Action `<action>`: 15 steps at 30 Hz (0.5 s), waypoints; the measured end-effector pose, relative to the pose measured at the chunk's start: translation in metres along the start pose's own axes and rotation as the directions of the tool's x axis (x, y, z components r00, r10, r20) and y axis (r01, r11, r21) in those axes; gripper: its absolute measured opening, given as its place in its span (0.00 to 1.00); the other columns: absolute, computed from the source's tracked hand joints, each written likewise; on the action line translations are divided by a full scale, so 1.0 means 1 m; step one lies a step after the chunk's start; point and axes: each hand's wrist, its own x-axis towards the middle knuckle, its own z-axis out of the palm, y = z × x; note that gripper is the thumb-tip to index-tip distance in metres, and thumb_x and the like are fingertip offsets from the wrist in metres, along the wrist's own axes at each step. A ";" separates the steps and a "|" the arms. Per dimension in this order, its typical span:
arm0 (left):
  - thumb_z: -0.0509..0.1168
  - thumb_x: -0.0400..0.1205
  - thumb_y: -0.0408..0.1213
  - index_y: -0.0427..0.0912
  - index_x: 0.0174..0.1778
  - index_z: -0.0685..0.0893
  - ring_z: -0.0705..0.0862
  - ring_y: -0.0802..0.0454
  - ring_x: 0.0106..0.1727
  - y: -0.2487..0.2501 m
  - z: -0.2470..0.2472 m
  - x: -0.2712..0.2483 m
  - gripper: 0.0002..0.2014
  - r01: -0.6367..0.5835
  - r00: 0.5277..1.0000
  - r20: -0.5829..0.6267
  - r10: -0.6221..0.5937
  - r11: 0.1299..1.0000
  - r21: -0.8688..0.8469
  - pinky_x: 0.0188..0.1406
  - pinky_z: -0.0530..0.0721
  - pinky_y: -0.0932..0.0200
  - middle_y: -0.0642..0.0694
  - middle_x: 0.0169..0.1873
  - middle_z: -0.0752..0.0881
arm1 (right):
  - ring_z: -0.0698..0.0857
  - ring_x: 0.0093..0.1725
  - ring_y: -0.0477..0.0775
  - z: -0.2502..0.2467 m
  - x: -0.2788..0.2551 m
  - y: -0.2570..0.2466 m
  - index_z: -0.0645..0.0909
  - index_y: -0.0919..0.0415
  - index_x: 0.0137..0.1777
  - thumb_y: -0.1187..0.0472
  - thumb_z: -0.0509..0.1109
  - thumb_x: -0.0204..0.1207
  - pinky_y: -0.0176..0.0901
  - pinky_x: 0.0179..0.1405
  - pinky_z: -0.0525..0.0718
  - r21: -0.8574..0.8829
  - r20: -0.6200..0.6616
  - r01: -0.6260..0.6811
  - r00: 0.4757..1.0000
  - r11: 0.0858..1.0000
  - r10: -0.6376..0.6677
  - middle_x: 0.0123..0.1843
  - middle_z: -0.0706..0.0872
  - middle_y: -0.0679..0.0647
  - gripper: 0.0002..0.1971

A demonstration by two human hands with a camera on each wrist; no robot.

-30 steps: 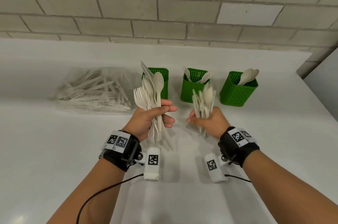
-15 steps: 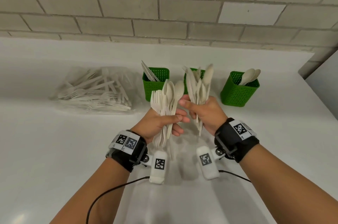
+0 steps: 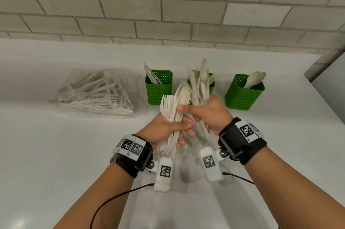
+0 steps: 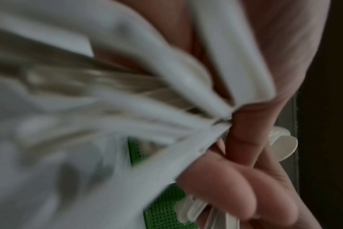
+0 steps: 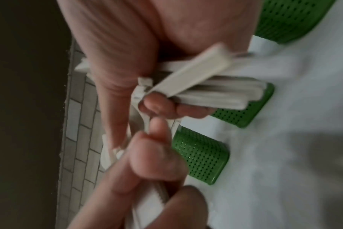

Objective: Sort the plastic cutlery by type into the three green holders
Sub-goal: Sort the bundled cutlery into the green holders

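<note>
My left hand (image 3: 179, 128) grips a mixed bundle of beige forks and spoons (image 3: 175, 101) upright by the handles. My right hand (image 3: 205, 111) grips a second, blurred cutlery bundle (image 3: 200, 86) and reaches a finger across to the left bundle's spoon. Three green holders stand behind. The left holder (image 3: 158, 86) has knives. The middle holder (image 3: 211, 85), half hidden by the right bundle, has forks. The right holder (image 3: 244, 92) has spoons. In the right wrist view, fingers (image 5: 166, 106) curl round flat handles (image 5: 206, 93). The left wrist view shows blurred handles (image 4: 166, 108).
A clear plastic bag (image 3: 97, 92) with several more pieces of cutlery lies on the white counter (image 3: 56, 154) left of the holders. A tiled wall (image 3: 168, 14) rises behind. Cables trail from the wrist cameras near the front edge.
Both hands have come together in front of the middle holder. The right hand has moved left and up with its bundle, and one of its fingers now touches the left bundle.
</note>
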 end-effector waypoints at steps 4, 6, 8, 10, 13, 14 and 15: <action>0.67 0.81 0.25 0.33 0.51 0.84 0.85 0.46 0.25 0.002 0.002 -0.001 0.05 -0.012 1.000 0.024 0.012 1.000 0.006 0.22 0.83 0.57 0.37 0.38 0.88 | 0.75 0.25 0.56 0.001 -0.001 0.002 0.81 0.75 0.35 0.61 0.79 0.72 0.46 0.31 0.78 0.050 -0.006 0.007 1.000 0.999 -0.007 0.24 0.78 0.60 0.16; 0.68 0.78 0.30 0.34 0.53 0.85 0.85 0.47 0.23 0.003 0.000 -0.004 0.08 0.037 0.999 -0.029 -0.038 0.998 -0.057 0.24 0.84 0.58 0.37 0.38 0.90 | 0.76 0.26 0.51 -0.001 -0.001 0.003 0.85 0.64 0.39 0.60 0.78 0.73 0.45 0.31 0.77 0.156 -0.115 0.018 0.993 0.988 0.000 0.28 0.81 0.56 0.08; 0.68 0.76 0.35 0.35 0.53 0.87 0.84 0.48 0.23 0.002 -0.002 -0.005 0.12 0.046 0.996 -0.070 -0.054 0.993 -0.105 0.23 0.83 0.58 0.37 0.41 0.91 | 0.82 0.31 0.50 -0.004 0.001 0.003 0.86 0.63 0.45 0.60 0.76 0.75 0.47 0.38 0.80 0.243 -0.165 0.009 0.986 0.970 0.033 0.36 0.86 0.58 0.06; 0.68 0.76 0.38 0.35 0.55 0.86 0.84 0.48 0.23 0.001 -0.002 -0.005 0.14 0.032 0.995 -0.088 -0.041 0.994 -0.108 0.22 0.83 0.58 0.36 0.44 0.91 | 0.89 0.42 0.54 -0.003 0.001 0.002 0.86 0.64 0.48 0.62 0.74 0.78 0.51 0.49 0.86 0.283 -0.165 0.012 0.986 0.959 0.036 0.43 0.90 0.61 0.05; 0.70 0.79 0.39 0.35 0.58 0.86 0.83 0.48 0.23 -0.001 -0.004 -0.002 0.14 0.019 0.993 -0.113 -0.031 0.994 -0.109 0.22 0.82 0.58 0.35 0.48 0.91 | 0.90 0.47 0.57 0.005 0.002 -0.002 0.86 0.62 0.47 0.63 0.71 0.80 0.56 0.54 0.88 0.328 -0.234 0.049 0.972 0.943 0.030 0.43 0.91 0.60 0.04; 0.70 0.80 0.39 0.36 0.58 0.86 0.83 0.48 0.23 -0.002 -0.005 -0.001 0.14 0.016 0.992 -0.119 -0.031 0.992 -0.123 0.22 0.82 0.59 0.35 0.50 0.91 | 0.90 0.45 0.55 0.006 0.003 -0.002 0.86 0.62 0.47 0.63 0.71 0.80 0.55 0.51 0.88 0.350 -0.277 0.069 0.960 0.934 0.033 0.41 0.90 0.57 0.04; 0.68 0.80 0.38 0.36 0.58 0.86 0.83 0.48 0.22 -0.002 -0.006 -0.001 0.13 0.012 0.992 -0.124 -0.030 0.990 -0.137 0.21 0.82 0.59 0.34 0.51 0.91 | 0.89 0.43 0.53 0.006 0.004 -0.003 0.85 0.62 0.48 0.64 0.71 0.80 0.54 0.49 0.88 0.378 -0.319 0.090 0.947 0.922 0.038 0.40 0.89 0.55 0.03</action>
